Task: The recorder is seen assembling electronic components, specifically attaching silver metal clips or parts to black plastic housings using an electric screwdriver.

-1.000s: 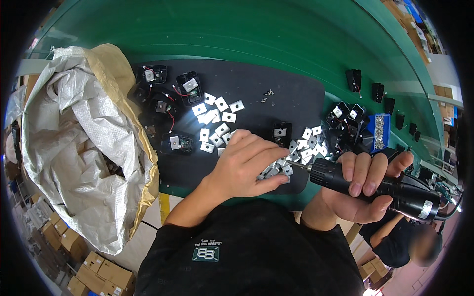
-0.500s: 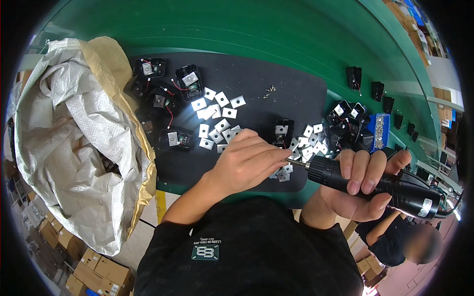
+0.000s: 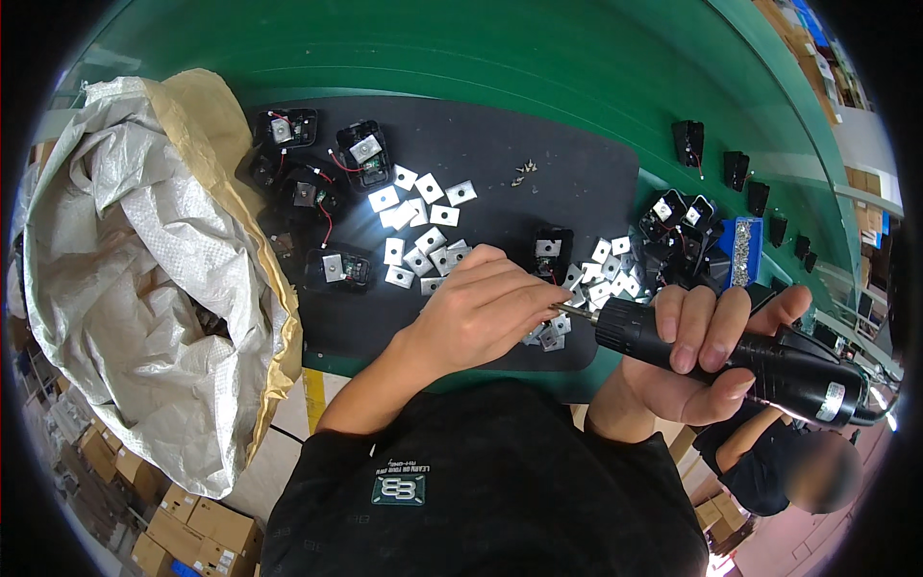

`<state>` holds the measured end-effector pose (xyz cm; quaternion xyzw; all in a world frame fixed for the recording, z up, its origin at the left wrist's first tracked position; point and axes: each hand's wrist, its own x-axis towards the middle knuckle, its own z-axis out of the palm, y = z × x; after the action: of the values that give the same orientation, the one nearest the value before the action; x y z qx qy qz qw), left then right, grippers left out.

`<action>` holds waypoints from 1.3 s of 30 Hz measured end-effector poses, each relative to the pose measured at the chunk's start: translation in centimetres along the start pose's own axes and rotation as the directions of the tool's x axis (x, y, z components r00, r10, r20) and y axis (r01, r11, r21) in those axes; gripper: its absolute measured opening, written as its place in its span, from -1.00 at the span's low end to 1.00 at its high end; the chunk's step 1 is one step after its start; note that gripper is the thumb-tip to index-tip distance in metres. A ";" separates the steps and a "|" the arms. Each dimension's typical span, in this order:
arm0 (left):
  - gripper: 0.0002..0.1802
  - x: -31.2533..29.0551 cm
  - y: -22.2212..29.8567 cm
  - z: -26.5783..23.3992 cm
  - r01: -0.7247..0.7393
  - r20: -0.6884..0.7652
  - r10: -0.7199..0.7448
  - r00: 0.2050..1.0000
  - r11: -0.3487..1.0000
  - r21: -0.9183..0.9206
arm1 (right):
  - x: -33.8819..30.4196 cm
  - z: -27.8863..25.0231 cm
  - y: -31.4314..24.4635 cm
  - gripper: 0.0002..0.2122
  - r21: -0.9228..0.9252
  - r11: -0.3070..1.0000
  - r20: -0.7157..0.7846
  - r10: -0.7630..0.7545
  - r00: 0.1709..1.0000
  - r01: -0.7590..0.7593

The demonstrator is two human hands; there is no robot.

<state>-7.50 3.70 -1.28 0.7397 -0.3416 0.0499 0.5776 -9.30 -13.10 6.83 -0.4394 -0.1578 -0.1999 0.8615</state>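
My right hand [image 3: 707, 351] is wrapped round a black electric screwdriver [image 3: 625, 329], whose bit points left. Fingertips of my left hand [image 3: 486, 308] pinch together at the tip of that bit; whatever lies between them is too small to make out. Just beyond my left fingertips is a black plastic housing [image 3: 553, 248] with a silver square plate in it. Loose silver plates [image 3: 417, 260] with a dark centre hole lie left of it, and another heap of plates [image 3: 603, 271] lies to its right. A few small screws [image 3: 523, 173] are on the black mat.
Several black housings with red wires [image 3: 365, 154] stand at the mat's left. A large white woven sack [image 3: 144, 288] takes up the left side. At right are a blue tray of small metal parts [image 3: 741, 252] and more housings [image 3: 687, 142] on the green surface. Another person [image 3: 760, 452] is at lower right.
Both hands hold nearly the same pose, with the bit still at my left fingertips. The screwdriver has shifted very slightly left and up.
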 end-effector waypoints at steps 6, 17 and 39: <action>-0.83 0.5 -0.6 -0.2 0.003 -0.013 -0.004 1.000 0.998 -0.061 | -0.3 0.2 0.3 -0.37 -0.100 0.995 0.049 -0.017 0.999 0.022; -0.67 -0.1 -1.7 0.7 -0.020 0.015 0.020 1.000 1.000 0.011 | -1.0 -1.1 1.5 -0.43 -0.197 0.978 -0.087 0.044 0.995 -0.061; -0.18 0.3 -3.0 1.0 0.159 0.200 -0.211 0.957 0.956 0.246 | -1.3 -3.3 5.0 -0.43 -0.453 0.890 -0.195 -0.155 0.968 0.051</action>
<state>-5.87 2.98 -3.95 0.8307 -0.3255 -0.0499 0.4488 -7.64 -12.84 0.92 -0.5899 -0.0321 -0.3249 0.7386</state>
